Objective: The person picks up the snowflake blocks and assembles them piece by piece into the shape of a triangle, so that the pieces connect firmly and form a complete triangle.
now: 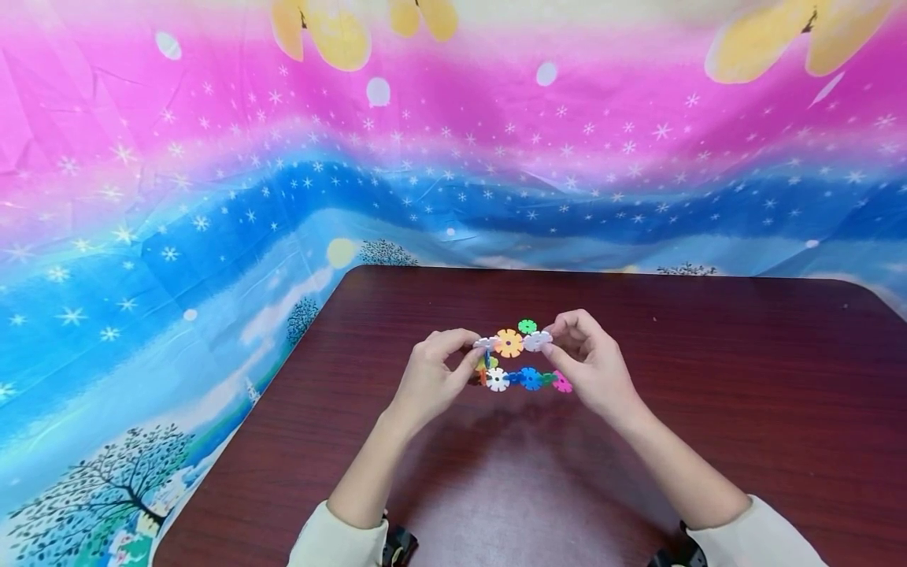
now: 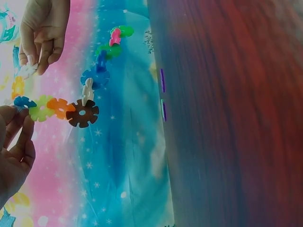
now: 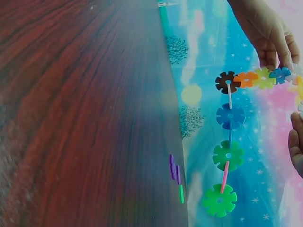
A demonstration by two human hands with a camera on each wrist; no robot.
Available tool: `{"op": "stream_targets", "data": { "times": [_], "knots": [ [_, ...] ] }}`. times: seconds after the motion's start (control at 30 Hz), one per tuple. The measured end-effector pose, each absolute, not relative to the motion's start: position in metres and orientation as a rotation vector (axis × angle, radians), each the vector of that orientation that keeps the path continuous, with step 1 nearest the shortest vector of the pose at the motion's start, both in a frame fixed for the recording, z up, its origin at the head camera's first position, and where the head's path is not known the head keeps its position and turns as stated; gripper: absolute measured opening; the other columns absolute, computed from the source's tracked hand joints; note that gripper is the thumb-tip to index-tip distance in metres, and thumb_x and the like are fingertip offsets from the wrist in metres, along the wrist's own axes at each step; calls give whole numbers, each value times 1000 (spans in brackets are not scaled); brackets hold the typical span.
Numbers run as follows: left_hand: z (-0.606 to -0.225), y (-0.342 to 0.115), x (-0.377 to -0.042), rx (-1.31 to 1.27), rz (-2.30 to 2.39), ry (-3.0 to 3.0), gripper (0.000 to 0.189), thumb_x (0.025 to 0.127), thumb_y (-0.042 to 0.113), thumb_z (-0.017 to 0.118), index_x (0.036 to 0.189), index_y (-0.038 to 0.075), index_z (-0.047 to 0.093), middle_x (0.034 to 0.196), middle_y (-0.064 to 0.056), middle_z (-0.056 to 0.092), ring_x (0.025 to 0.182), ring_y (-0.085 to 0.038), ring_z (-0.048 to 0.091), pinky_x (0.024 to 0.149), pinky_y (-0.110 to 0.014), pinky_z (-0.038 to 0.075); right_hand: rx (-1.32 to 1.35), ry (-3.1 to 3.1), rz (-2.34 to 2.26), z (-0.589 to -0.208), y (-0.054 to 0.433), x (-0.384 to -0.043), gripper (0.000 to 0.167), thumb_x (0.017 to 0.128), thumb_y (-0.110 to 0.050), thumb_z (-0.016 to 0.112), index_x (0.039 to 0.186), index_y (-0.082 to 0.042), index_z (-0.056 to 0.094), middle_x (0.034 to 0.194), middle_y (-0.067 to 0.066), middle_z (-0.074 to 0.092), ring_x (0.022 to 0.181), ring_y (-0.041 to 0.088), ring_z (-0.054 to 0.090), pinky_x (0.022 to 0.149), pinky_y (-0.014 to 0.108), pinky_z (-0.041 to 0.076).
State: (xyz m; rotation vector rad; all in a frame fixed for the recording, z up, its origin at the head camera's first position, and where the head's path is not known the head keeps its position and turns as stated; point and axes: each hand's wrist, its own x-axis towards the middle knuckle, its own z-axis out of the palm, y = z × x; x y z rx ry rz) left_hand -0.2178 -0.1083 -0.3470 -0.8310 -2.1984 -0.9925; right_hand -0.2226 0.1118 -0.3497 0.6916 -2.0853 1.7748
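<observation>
Both hands hold up a chain of interlocking plastic snowflake discs above the table. My left hand [image 1: 434, 376] pinches a white disc [image 1: 486, 344] beside the blue disc [image 2: 23, 102]. Thumb and fingers of my right hand [image 1: 594, 366] pinch another white disc [image 1: 537, 340], with an orange disc [image 1: 508, 343] joined between the two. From the left hand's side the chain turns through a yellow-green disc [image 3: 264, 78], a second orange disc [image 3: 246, 80] and a brown disc [image 3: 227, 82]. A lower row follows, including a blue disc [image 3: 230, 116], a pink disc [image 1: 562, 382] and a green end disc [image 3: 219, 200].
Purple discs [image 3: 174, 169] and a green disc [image 3: 181, 194] lie on the dark wooden table [image 1: 744, 409]. A printed cloth [image 1: 453, 134] with snowflakes and butterflies hangs behind and to the left of it. Pale sleeves [image 1: 761, 535] and black wrist devices [image 1: 400, 545] show at the bottom.
</observation>
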Motion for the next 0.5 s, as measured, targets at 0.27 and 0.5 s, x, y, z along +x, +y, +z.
{"op": "stream_targets", "data": {
  "times": [0.27, 0.5],
  "knots": [
    [-348, -108, -218, -850, -1032, -2220, 8, 83, 5, 68, 90, 9, 66, 82, 4, 64, 73, -4, 54, 73, -31, 45, 712, -2122, 1600, -349, 109, -219, 15, 81, 3, 68, 93, -3, 62, 82, 8, 65, 73, 9, 60, 66, 19, 51],
    [-348, -106, -216, -846, -1098, -2264, 10, 82, 7, 69, 92, 7, 67, 85, 2, 65, 76, -7, 56, 74, -30, 49, 696, -2108, 1579, -351, 107, -219, 12, 81, 1, 68, 91, -4, 64, 82, 7, 66, 74, 10, 62, 66, 20, 52]
  ]
}}
